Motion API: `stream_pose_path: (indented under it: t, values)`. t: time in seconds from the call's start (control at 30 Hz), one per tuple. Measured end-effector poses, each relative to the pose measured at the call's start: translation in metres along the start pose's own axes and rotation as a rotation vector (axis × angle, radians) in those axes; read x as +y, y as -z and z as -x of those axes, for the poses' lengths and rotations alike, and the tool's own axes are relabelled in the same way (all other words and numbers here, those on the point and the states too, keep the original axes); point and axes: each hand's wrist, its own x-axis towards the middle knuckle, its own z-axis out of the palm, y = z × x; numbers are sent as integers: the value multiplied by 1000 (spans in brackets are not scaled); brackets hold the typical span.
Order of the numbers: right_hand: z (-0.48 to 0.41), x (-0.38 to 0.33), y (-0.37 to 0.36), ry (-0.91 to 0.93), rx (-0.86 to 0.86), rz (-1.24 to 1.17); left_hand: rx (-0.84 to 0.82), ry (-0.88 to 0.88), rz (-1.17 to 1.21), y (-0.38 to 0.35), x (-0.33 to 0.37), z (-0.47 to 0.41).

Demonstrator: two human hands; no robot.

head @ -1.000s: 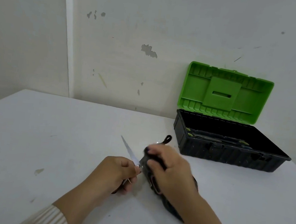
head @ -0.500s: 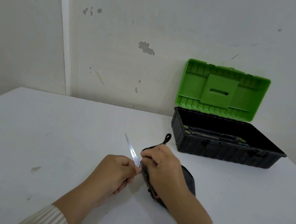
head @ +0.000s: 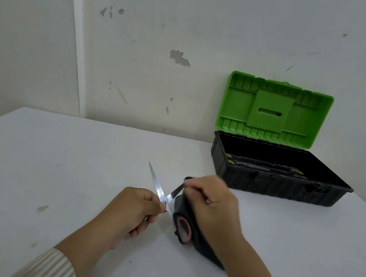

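My left hand (head: 134,210) grips the pivot end of a thin metal gauge set, low in the middle of the view. One narrow marked blade (head: 155,178) points up and away from the fist. My right hand (head: 213,204) pinches a second, darker blade (head: 175,192) and holds it fanned out to the right. A black pouch (head: 182,227) with a pink-rimmed opening lies on the white table (head: 62,159), partly under my right hand and wrist.
An open toolbox (head: 274,184) with a black body stands at the back right, its green lid (head: 270,111) leaning against the wall. A few tools lie inside it. The wall runs close behind the table.
My right hand has left the pouch and taken hold of a second blade, swinging it out to the right. The pouch's pink opening now shows. My left hand has stayed in place.
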Motion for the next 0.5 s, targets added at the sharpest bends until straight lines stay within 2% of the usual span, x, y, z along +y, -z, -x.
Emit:
stream_pose_path:
  t: [0.07, 0.1, 0.23, 0.3, 0.37, 0.5]
  values:
    - [6, -4, -16, 48, -234, 65, -11, -18, -31, -2, 1, 2]
    - [3, 0, -20, 55, -242, 103, -17, -28, -55, -3, 1, 3]
    - [-16, 27, -4, -97, 96, 170, -46, -38, -120, -4, 1, 4]
    - [-18, 33, 11, -175, 169, 122, -39, -19, -105, -5, 1, 4]
    - [-15, 30, 19, -199, 60, 51, -7, 7, -53, -1, 1, 2]
    - [-8, 9, 13, -188, -450, 101, 19, 39, 78, 6, 1, -1]
